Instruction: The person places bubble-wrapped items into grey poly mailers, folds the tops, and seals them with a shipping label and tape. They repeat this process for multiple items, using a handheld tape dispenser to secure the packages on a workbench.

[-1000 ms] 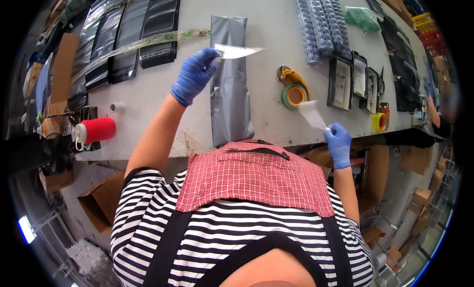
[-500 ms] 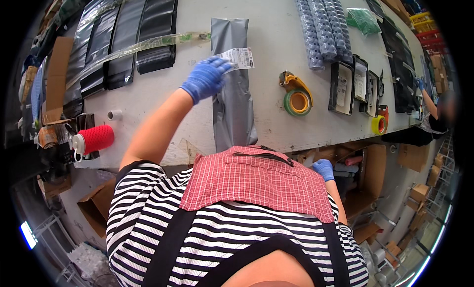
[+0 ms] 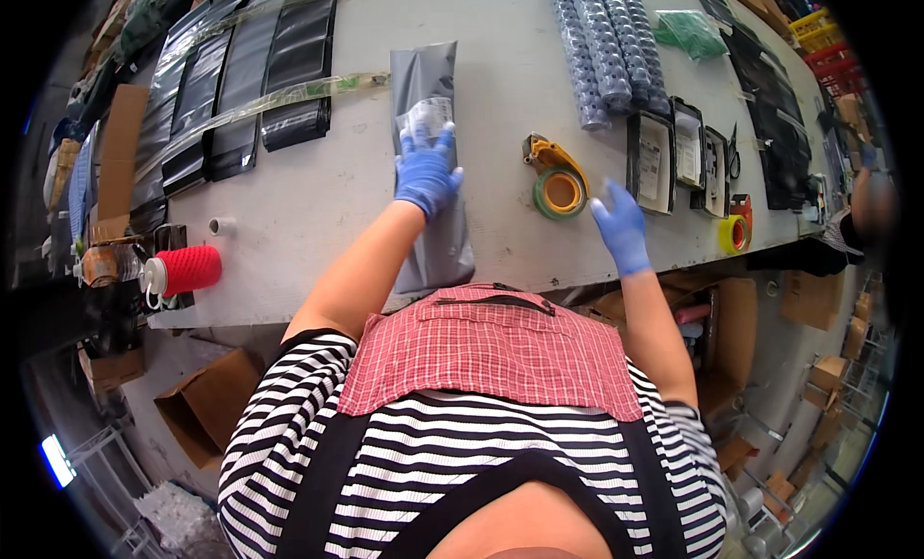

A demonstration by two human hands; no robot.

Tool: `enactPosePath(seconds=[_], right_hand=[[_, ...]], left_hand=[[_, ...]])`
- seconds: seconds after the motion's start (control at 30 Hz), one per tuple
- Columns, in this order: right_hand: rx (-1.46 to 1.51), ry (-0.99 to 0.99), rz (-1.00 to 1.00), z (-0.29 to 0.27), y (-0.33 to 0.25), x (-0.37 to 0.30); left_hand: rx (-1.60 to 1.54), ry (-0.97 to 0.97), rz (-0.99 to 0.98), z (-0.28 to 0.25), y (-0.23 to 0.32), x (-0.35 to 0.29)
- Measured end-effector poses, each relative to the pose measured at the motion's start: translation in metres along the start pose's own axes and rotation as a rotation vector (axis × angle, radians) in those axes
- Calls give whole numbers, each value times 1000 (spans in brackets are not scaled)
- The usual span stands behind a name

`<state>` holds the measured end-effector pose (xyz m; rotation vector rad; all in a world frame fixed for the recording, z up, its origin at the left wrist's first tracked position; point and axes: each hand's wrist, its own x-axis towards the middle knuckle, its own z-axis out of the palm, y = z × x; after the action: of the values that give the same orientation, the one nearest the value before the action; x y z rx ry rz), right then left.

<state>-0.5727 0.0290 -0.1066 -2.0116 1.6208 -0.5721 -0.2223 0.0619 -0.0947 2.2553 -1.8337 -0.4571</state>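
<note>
A long grey plastic mailing bag (image 3: 424,73) lies lengthwise on the white table in front of me. On its upper part is a white printed label (image 3: 438,114), partly covered by my fingers. My left hand (image 3: 426,174), in a blue glove, lies flat over the bag and the label's lower part with its fingers spread. Just right of the yellow tape dispenser (image 3: 561,159) with its green-edged roll, my right hand (image 3: 621,230), also gloved in blue, hovers by the table edge. Its fingers are apart and nothing is in them.
Black plastic bags (image 3: 296,73) lie in stacks at the left under clear tape. Bubble-wrap rolls (image 3: 602,59), small open boxes (image 3: 654,163) and a yellow tape roll (image 3: 733,234) are at the right. A red bottle (image 3: 188,271) stands front left. Another person (image 3: 857,217) works at far right.
My left hand has let go of the label's edge and now presses flat on it. My right hand has risen from below the table edge toward the tape dispenser.
</note>
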Motion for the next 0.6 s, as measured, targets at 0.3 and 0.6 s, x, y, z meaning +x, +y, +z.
enactPosePath(seconds=[0.3, 0.6], right_hand=[[-60, -396, 184, 50, -14, 69], [227, -86, -357, -11, -108, -43]], left_hand=[[163, 22, -12, -11, -27, -34], [-1583, -492, -286, -45, 40, -113]])
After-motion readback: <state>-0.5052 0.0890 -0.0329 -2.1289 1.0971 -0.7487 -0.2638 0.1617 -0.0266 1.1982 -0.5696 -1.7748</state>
